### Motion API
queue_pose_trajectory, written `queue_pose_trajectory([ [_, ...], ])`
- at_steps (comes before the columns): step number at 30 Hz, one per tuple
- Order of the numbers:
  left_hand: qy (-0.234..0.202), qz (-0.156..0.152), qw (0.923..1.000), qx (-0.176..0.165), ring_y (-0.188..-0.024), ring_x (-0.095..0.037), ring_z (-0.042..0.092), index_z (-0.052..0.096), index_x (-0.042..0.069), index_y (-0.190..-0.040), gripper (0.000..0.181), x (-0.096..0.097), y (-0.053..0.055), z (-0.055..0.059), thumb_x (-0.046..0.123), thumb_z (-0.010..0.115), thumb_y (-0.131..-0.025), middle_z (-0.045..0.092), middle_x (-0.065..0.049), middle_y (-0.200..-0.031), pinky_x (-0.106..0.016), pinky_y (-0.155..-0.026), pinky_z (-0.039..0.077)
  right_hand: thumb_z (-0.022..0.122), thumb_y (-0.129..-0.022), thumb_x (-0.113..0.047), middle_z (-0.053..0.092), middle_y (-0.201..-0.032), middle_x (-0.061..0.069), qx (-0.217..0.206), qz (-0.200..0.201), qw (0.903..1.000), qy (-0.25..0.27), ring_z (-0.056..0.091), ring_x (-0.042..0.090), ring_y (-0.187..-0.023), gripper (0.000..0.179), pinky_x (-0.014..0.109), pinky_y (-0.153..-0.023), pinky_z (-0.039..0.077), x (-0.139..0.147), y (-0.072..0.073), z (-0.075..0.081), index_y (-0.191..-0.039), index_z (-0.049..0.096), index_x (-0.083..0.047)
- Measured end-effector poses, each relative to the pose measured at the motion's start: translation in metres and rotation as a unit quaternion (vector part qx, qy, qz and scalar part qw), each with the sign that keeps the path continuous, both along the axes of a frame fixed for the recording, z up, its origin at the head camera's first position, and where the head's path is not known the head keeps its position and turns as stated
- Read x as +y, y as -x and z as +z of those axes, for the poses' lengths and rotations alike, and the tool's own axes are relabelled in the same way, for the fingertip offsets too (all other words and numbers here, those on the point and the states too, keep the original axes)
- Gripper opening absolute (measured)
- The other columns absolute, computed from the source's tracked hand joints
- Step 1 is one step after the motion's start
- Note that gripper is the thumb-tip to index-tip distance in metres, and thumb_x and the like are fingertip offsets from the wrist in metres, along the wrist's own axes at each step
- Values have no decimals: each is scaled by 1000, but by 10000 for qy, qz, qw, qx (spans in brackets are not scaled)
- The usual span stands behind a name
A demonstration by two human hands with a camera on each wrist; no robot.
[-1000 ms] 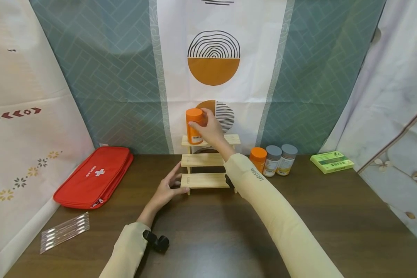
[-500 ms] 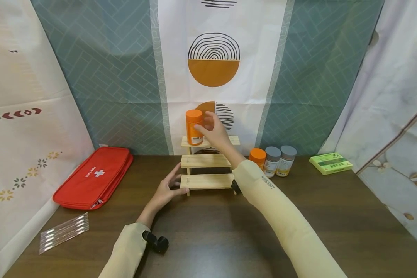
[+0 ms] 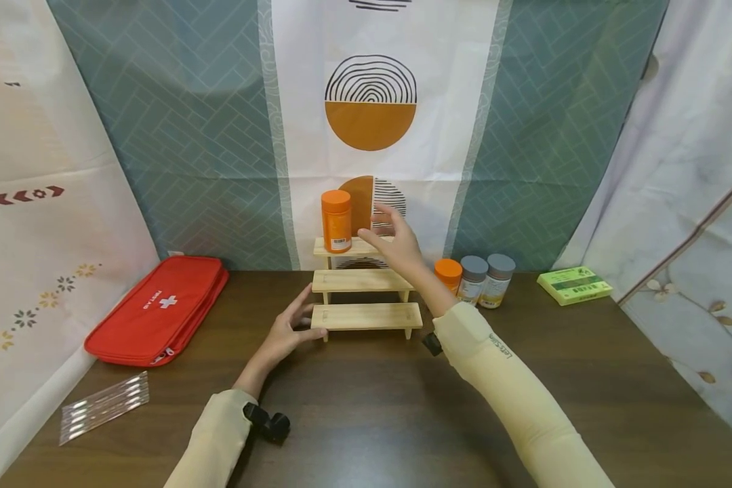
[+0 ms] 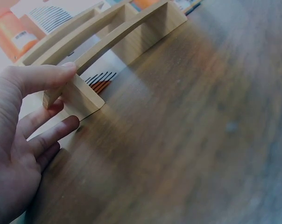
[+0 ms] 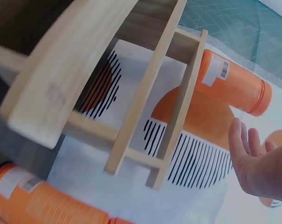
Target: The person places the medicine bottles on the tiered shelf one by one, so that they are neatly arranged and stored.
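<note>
A three-step wooden display rack [image 3: 366, 316] stands against the back cloth. One orange bottle [image 3: 337, 224] stands upright at the left of its top step, barcode facing front. My left hand [image 3: 285, 333] holds the left end of the lowest step; in the left wrist view the thumb [image 4: 50, 78] lies on the step's edge with fingertips around its other side. Right of the bottle, my right hand [image 3: 399, 247] hangs in the air with nothing in it. The right wrist view shows its loosely bent fingers apart from the bottle [image 5: 234, 84].
Beside the rack on the right are another orange bottle [image 3: 448, 271] and two grey-capped bottles [image 3: 474, 278], partly behind my right arm. A green box [image 3: 575, 285] lies farther right. On the left lie a red first aid pouch [image 3: 158, 308] and a clear pack of swabs [image 3: 105, 408].
My right hand has let go of the orange bottle on the top step and drawn away to the right, fingers spreading. My left hand stays at the rack's lowest step.
</note>
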State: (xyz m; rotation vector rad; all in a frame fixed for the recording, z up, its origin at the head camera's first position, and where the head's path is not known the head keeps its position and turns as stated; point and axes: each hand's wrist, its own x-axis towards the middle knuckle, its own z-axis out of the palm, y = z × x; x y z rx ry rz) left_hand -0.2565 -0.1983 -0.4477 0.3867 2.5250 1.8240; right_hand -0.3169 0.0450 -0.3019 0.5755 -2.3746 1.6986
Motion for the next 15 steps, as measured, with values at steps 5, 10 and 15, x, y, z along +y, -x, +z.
queue_pose_trajectory([
  [5,21,-49,10000,3,-115,-39,60,18,27,-158,94,-1,0,1,13,76,-85,45,-25,-148,-51,-98,47,66,-94,-25,51,-140,17,82,38,10000,-27,54,33,-122,64,49,-93,50,19,-4,-5,-149,36,-13],
  [10,10,-44,10000,31,-114,-39,60,19,27,-157,93,0,0,1,11,75,-85,44,-26,-148,-51,-97,48,65,-94,-21,50,-140,20,122,-35,9999,-94,54,34,-121,62,47,-91,51,37,-7,-6,-149,37,-12],
  [15,23,-38,10000,82,-113,-39,61,19,25,-158,93,0,0,0,10,75,-85,45,-27,-147,-50,-97,48,64,-95,-20,50,-140,20,39,-207,9997,-123,52,36,-125,61,51,-99,48,57,-12,-6,-148,38,-11],
])
